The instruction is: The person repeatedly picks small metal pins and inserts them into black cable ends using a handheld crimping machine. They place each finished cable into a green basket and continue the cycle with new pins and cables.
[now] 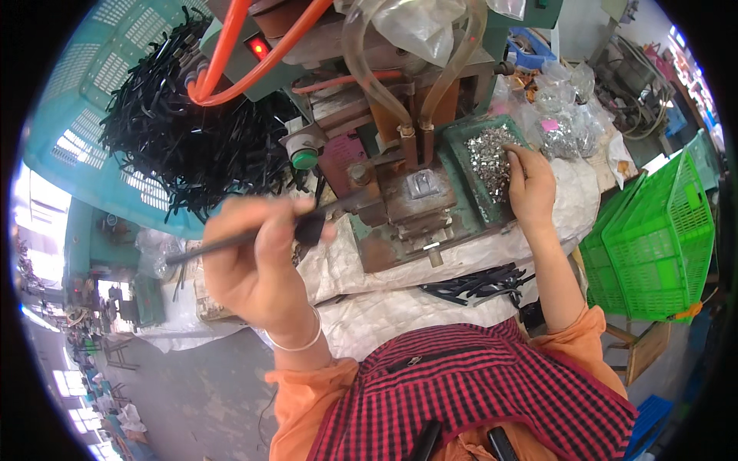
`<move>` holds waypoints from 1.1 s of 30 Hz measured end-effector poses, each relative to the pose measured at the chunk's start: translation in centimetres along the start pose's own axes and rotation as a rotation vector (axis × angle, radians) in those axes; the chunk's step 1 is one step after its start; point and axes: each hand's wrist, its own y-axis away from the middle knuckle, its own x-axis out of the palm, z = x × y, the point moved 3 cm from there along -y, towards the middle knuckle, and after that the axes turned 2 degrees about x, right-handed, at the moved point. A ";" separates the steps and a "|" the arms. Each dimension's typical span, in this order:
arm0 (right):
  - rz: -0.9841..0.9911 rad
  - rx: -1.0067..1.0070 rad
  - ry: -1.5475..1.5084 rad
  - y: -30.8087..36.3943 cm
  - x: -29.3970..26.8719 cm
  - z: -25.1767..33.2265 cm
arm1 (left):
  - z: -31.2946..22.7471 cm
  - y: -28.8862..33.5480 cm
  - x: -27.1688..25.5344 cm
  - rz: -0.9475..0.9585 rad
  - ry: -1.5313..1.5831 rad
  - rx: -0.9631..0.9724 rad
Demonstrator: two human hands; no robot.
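Bright green crate (pixel 667 257) parked well right of the right fingers (pixel 517 181), wooden stool thing (pixel 649 353) lower down, blue bin (pixel 545 51) out beyond them.

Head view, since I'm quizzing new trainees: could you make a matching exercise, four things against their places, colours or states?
1. Left hand
2. Right hand
3. Hoses at upper left
4. Large teal basket

A. Orange-red
B. Holding a slender dark strip
C. Piled with black strips
D. At the small metal pieces

Pairs: 1-B, 2-D, 3-A, 4-C
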 end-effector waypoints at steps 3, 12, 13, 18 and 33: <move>0.108 0.316 -0.516 0.7 0.2 1.1 | 2.4 -2.4 1.0 -0.112 -0.053 -0.145; 0.290 0.157 -0.899 0.3 2.5 12.7 | 2.7 1.2 0.0 -0.151 -0.011 0.024; 0.304 0.213 -0.971 0.3 2.3 13.1 | 2.3 1.2 0.2 -0.132 -0.021 0.047; 0.350 0.277 -1.117 0.4 2.5 13.4 | 2.7 -1.0 1.2 -0.050 -0.067 -0.062; 0.101 0.009 0.370 0.9 0.7 0.2 | 3.4 6.2 6.4 0.452 -0.519 0.570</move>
